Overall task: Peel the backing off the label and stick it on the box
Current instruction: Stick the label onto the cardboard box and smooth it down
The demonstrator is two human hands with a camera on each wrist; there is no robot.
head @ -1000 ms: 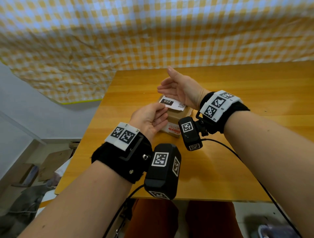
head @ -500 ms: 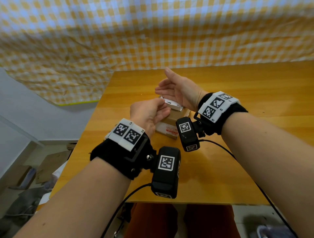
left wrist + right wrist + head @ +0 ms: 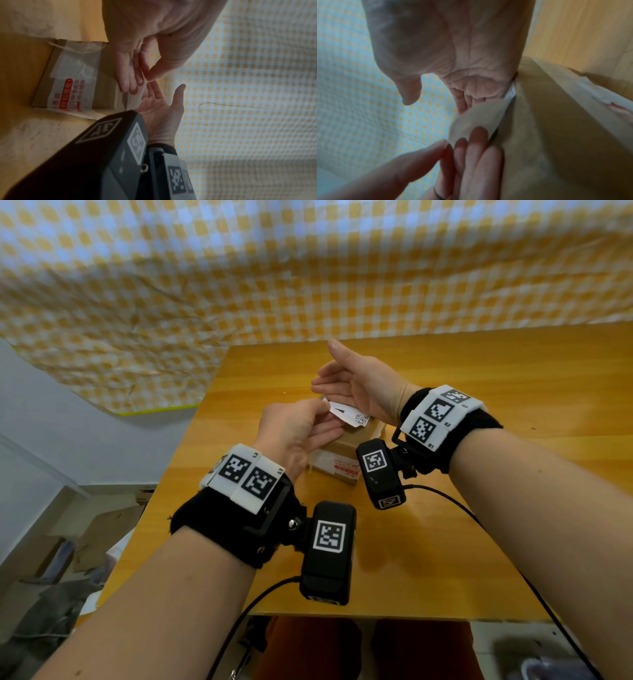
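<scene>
A small brown cardboard box point(image 3: 337, 455) with clear tape and red print stands on the wooden table point(image 3: 479, 392). Above its top is the white label point(image 3: 351, 416), printed side up, its left end bent upward. My left hand point(image 3: 317, 414) pinches that end between thumb and fingers point(image 3: 135, 81). My right hand point(image 3: 325, 366) stands on edge over the box with straight fingers and the thumb point(image 3: 411, 93) apart; its little-finger side rests on the label's right part. In the right wrist view the label point(image 3: 477, 119) curves up off the box point(image 3: 556, 135). Whether the backing is on it is hidden.
A yellow-and-white checked cloth point(image 3: 308, 268) hangs behind the table's far edge. The table's left edge point(image 3: 178, 453) drops to a floor with flat cardboard point(image 3: 102, 529). Camera cables trail over the near part of the table.
My left hand rose from beside the box to the label's left end and took it. That end is now bent up, and the black "032" print no longer shows. The right hand barely moved.
</scene>
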